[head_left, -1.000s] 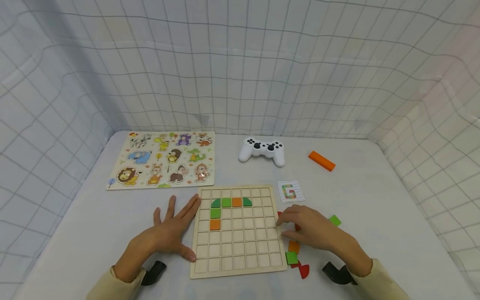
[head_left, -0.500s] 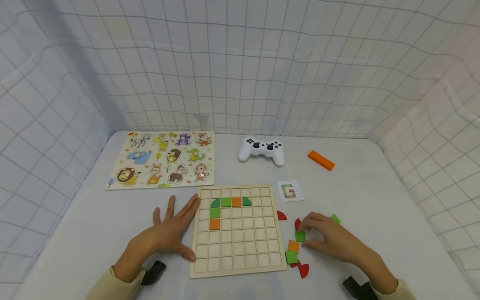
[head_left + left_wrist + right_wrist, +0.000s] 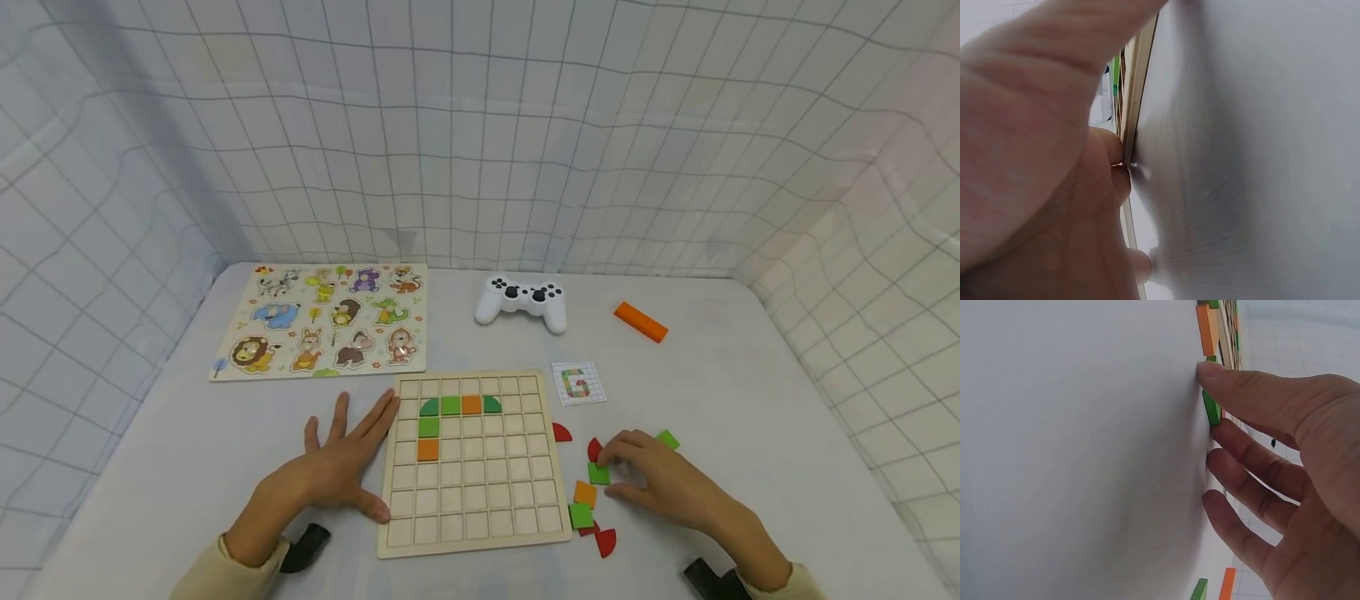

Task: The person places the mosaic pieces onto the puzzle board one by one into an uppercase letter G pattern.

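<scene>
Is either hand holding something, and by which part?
Left hand: nothing held; it touches the beige wooden grid board. Right hand: fingers at a green square tile; whether they grip its edges cannot be told.

Left hand against the gridded board, right hand at a green tile.

Between the left hand and right hand, the grid board looks like pale matt wood; the green tile by the right looks smooth. Beyond the left, the animal board is faintly glossy. Past both hands are a smooth plastic-looking controller and creased cloth backdrop.
</scene>
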`<state>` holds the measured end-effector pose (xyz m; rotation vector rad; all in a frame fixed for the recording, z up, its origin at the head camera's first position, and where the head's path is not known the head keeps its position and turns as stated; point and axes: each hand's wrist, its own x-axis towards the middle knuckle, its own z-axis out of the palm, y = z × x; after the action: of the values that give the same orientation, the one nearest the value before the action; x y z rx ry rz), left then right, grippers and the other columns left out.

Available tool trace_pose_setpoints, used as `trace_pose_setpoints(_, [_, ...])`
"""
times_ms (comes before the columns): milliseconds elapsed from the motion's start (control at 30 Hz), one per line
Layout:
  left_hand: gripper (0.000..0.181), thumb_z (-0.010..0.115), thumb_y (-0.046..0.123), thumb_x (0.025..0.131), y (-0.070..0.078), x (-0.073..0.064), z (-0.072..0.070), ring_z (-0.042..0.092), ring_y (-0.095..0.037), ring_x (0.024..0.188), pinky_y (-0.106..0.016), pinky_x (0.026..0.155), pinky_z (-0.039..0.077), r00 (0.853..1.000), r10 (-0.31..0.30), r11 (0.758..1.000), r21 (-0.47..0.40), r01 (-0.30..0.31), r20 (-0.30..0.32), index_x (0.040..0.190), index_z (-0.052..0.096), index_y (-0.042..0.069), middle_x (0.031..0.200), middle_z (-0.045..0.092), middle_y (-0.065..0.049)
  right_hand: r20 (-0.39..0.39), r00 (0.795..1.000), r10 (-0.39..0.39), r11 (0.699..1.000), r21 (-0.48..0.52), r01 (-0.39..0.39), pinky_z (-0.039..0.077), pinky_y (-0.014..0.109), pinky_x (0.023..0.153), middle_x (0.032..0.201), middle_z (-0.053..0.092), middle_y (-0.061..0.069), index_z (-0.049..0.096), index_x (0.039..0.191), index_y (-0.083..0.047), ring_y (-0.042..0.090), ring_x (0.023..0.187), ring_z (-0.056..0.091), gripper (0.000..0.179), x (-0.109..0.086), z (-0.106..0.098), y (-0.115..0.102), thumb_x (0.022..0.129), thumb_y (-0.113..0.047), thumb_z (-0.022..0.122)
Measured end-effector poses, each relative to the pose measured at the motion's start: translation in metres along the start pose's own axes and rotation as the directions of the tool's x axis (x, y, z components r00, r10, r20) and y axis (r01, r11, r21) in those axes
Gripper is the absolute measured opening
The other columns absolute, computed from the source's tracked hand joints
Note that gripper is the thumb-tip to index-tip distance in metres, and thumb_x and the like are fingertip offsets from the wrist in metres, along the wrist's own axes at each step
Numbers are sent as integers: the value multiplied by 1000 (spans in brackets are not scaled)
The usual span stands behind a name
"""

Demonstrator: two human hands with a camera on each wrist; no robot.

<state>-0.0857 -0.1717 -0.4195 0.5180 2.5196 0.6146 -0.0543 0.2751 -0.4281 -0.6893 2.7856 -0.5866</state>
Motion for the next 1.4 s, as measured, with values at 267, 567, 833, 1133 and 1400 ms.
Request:
trace_pose_setpoints(267, [146,88,58,53,0,2,0,-24,-60,142,-85,99,-12,1000,-1,1000,8,1,2,162,0,16,170,-8,-8,-19,1000,2,1000,-23,-2,55,27,87,108,60,-17,67,105,-27,4,97,53,26,1,1,1,85,-21,81])
trace_pose_setpoints(567, [147,89,57,53,1,3,0,-24,-60,143,-85,99,-11,1000,-11,1000,15,11,9,162,1,16,170,-9,-8,-33,999,-19,999,-46,17,56,29,88,106,60,-19,68,102,-29,5,99,55,23,0,-2,-1,85,-22,81])
trace_pose_setpoints(833, [148,89,58,52,0,3,1,-24,-60,142,-85,99,-12,1000,-11,1000,12,11,8,162,0,16,170,-9,-8,-52,996,-66,997,-52,63,56,30,88,106,61,-20,68,99,-32,6,100,58,20,5,-8,-8,86,-23,80])
trace_pose_setpoints(1133, [148,89,58,52,-3,3,0,-23,-61,142,-85,98,-12,1000,-10,1000,15,10,3,162,0,16,170,-9,-8,-49,995,-85,996,-12,85,55,27,86,104,61,-21,70,102,-30,6,95,57,18,19,-7,-24,87,-28,80])
trace_pose_setpoints(1400, [147,89,58,53,-2,2,1,-24,-60,142,-85,99,-12,1000,-10,1000,7,10,5,163,0,16,170,-9,-7,-33,989,-141,990,5,141,54,24,81,106,62,-16,71,105,-27,8,93,56,19,35,-6,-40,87,-29,79])
